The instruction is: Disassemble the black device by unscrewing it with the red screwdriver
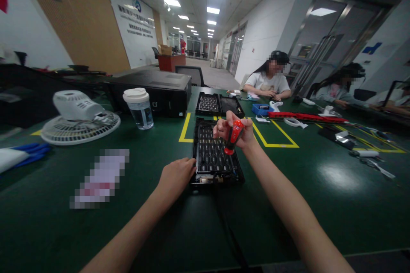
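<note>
My right hand [241, 134] is closed around a red and black screwdriver [235, 136], held tilted above the right side of an open black device [213, 149]. The device lies on the green table, and rows of dark, shiny rounded cells fill its frame. Small parts show along its near end, and a black cable [227, 222] runs from there toward me. Resting at the device's left edge is my left hand [179, 173], its fingers bent against the side and partly hidden. Whether the screwdriver's tip touches the device I cannot make out.
Behind the device sits a similar open black case [219, 104]. Left of it are a lidded cup [139, 108], a black box [153, 89] and a white fan [80, 119]. A blue tray [262, 109] and a red strip [304, 116] lie right. People sit across the table.
</note>
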`<state>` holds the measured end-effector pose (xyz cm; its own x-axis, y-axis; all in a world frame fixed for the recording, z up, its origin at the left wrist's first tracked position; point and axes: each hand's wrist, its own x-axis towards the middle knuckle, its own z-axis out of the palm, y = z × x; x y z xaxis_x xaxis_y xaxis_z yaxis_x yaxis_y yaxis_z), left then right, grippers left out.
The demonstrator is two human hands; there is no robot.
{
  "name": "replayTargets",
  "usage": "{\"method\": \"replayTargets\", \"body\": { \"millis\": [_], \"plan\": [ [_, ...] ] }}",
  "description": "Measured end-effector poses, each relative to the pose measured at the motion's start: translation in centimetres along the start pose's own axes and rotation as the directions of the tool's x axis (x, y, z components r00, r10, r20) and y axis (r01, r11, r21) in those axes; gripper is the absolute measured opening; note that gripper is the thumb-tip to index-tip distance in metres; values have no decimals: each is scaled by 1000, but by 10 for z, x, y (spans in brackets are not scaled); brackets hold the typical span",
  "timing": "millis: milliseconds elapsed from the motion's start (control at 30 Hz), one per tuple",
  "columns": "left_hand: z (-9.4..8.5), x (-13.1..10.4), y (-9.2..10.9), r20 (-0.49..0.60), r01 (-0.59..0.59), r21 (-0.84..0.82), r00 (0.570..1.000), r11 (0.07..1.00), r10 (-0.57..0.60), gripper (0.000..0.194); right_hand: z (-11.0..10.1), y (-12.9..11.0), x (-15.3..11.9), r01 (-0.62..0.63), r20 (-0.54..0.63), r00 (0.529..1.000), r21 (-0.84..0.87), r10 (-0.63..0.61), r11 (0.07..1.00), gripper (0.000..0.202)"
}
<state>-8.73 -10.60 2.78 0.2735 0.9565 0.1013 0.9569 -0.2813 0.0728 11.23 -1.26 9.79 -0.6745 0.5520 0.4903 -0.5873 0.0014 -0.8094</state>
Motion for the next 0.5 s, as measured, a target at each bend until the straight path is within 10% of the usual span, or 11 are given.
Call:
{"method": "replayTargets", "body": {
  "millis": [200, 500],
  "plan": [
    [1, 0, 0, -9, 1, 29, 1000, 1000, 0, 26, 0, 6, 12, -160, 181, 973, 72, 144, 985, 27],
    [0, 1, 1, 2, 0, 1, 1000, 1000, 0, 26, -1, 13, 8, -136, 304, 952, 285, 45, 949, 24]
  ]
}}
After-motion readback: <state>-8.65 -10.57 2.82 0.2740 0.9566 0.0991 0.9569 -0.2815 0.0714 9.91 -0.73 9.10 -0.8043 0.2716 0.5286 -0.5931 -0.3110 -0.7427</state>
